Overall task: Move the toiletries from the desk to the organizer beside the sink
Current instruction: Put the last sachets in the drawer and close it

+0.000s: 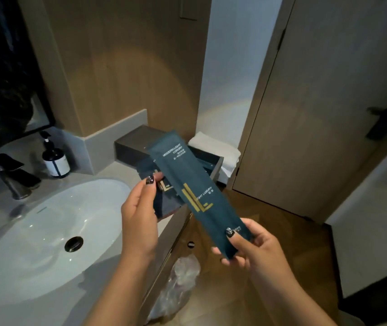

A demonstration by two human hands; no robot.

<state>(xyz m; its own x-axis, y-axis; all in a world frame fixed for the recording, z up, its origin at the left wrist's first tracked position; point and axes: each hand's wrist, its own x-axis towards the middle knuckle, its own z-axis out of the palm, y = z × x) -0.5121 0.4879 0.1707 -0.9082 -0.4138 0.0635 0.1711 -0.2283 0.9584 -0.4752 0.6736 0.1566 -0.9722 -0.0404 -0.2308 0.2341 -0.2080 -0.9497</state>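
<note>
Teal long packet (193, 196), pinched at its near end by the right hand (253, 250), slants up and away toward the dark organizer (131, 143) on the tabletop beside the sink (46, 231), while the nearer left hand (140, 215) grips smaller packets (166, 203).

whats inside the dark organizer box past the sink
The organizer is mostly covered by the long teal packet in the right hand. More teal packets show at its right end; the rest of its inside is hidden.
</note>
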